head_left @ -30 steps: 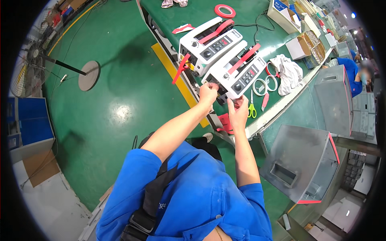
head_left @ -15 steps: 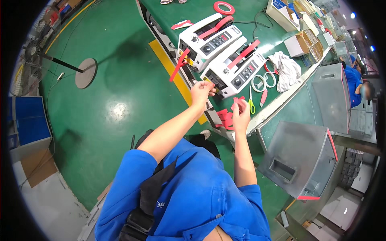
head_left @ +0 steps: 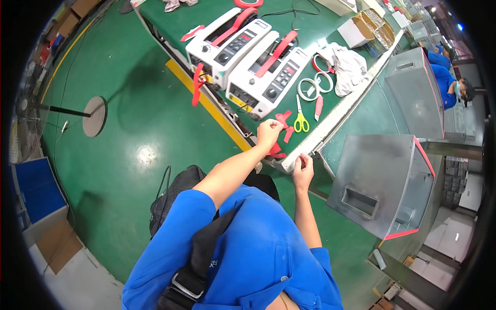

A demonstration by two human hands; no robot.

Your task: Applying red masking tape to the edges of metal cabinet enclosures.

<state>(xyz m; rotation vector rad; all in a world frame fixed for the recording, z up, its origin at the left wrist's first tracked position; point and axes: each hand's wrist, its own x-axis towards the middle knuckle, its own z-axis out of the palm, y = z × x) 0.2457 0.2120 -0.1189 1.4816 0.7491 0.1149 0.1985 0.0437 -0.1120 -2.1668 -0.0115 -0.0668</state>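
My left hand (head_left: 268, 133) is over the near corner of the green-topped table, fingers pinched beside several short strips of red tape (head_left: 282, 118). Whether a strip is between its fingertips I cannot make out. Just off the table's edge, my right hand (head_left: 303, 172) has its thumb and fingers pressed together; anything in them is too small to tell. Beyond my left hand stand two white tape dispensers, a nearer one (head_left: 266, 77) and a farther one (head_left: 222, 49), each with a red tape roll. A red strip (head_left: 197, 85) hangs from the farther dispenser's front.
Yellow-handled scissors (head_left: 301, 122), a pink-handled cutter (head_left: 318, 108), white tape rolls (head_left: 309, 89) and a white cloth (head_left: 343, 67) lie right of the dispensers. Grey metal housings (head_left: 372, 181) with red-taped edges stand at right. A round-based stand (head_left: 95, 116) is on the floor at left.
My left hand has moved from the nearer dispenser's front toward the tape strips. My right hand has drawn back from the strips to the table's edge. The view has shifted.
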